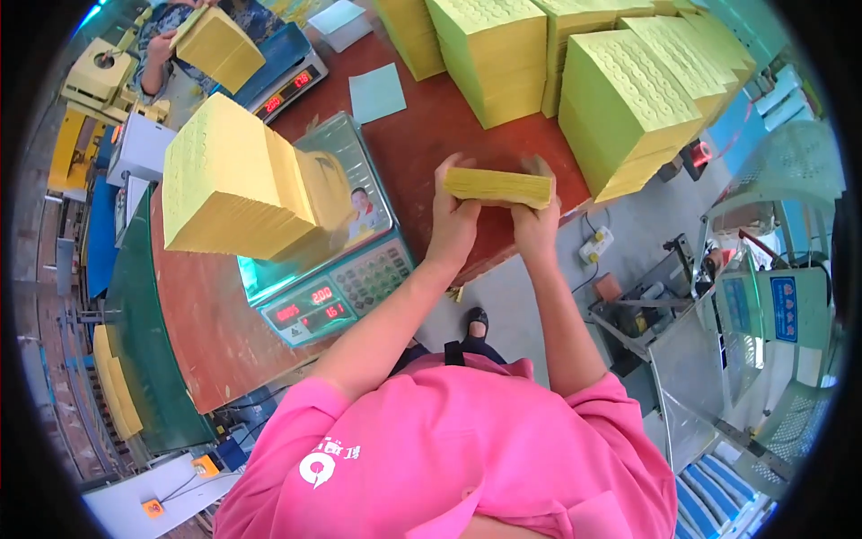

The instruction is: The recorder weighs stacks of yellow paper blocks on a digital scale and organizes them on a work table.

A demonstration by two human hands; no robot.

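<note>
Between my two hands I hold a thick wad of yellow paper (499, 187) above the near edge of the red table. My left hand (453, 220) grips its left end, thumb on the near side. At the right end my right hand (537, 225) grips it in the same way; its fingertips are a little blurred. To the left, a tall stack of yellow paper (229, 180) rests on a digital scale (373, 269) with a lit red display and a keypad. A clear sheet covers part of the scale's pan.
Tall stacks of embossed yellow paper (628, 99) crowd the far right of the red table (202, 332). A pale blue sheet (377, 92) lies beyond the scale. At the far left, another person's hand (162, 49) holds a yellow stack over a second scale (292, 81). A power strip (595, 244) lies on the floor.
</note>
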